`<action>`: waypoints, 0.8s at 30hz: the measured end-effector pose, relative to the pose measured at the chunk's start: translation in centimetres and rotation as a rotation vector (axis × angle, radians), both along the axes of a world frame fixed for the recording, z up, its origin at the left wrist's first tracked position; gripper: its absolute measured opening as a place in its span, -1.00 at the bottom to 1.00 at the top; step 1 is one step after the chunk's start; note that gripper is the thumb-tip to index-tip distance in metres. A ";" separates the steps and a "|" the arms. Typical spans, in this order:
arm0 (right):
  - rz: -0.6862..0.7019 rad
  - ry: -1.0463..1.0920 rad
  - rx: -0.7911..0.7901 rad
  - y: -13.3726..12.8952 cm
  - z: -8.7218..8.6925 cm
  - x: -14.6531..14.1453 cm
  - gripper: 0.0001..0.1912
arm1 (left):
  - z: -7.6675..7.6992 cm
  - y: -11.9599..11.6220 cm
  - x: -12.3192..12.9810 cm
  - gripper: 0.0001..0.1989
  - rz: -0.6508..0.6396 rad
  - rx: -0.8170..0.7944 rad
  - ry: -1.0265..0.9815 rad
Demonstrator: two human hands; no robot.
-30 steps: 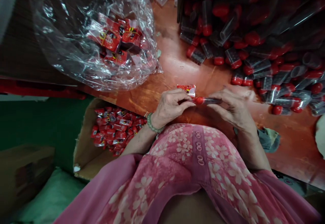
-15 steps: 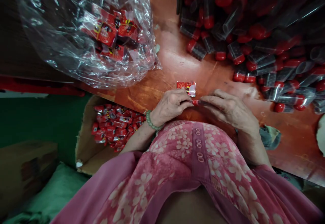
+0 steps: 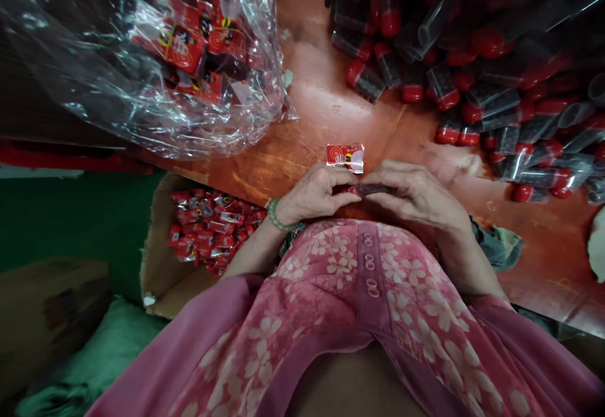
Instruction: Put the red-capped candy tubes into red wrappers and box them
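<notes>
Between my hands, close to the front of my clothes, is a small clear tube with dark contents and a red cap (image 3: pixel 374 189). My left hand (image 3: pixel 319 196) pinches its red end between thumb and fingers. The fingers of my right hand (image 3: pixel 418 195) close round the clear, dark end. Just beyond my left fingertips, a red printed packet (image 3: pixel 345 157) with a yellow and black figure lies flat on the table. Part of the red end is hidden by my left fingers.
A heap of red-capped tubes (image 3: pixel 491 114) covers the table's right and far side. At the left, a clear plastic bag (image 3: pixel 212 133) holds red printed packets. Below the table edge, a cardboard box (image 3: pixel 158 259) contains many small red pieces. A crumpled cloth (image 3: pixel 496 247) lies by my right forearm.
My right fingers have shifted along the tube, so more of its dark body shows between my hands. The view has moved slightly; the packet stays on the table.
</notes>
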State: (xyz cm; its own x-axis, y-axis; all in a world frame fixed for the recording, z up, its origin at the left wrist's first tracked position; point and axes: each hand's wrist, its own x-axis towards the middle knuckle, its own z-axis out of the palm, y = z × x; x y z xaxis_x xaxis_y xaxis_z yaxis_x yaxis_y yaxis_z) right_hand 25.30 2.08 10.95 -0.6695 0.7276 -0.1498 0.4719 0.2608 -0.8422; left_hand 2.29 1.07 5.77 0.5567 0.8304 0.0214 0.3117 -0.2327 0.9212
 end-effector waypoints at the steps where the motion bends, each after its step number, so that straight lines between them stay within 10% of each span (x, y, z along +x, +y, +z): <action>1: -0.024 0.065 -0.077 0.2 -0.5 0.1 -0.76 | 0.1 0.0 -0.1 -0.80 -0.015 -0.058 -0.036; 9: -0.325 0.228 -0.426 -0.2 -2.8 -0.2 -0.72 | 0.3 0.7 -0.6 -0.74 -0.042 -0.348 -0.093; 17: -0.239 0.169 -0.321 -0.1 -2.4 0.3 -0.76 | 0.0 0.6 0.2 -0.72 -0.108 -0.780 -0.317; 24: -0.353 0.245 -0.413 -1.1 -3.5 0.2 -0.71 | 0.6 1.2 0.4 -0.55 -0.090 -0.596 -0.176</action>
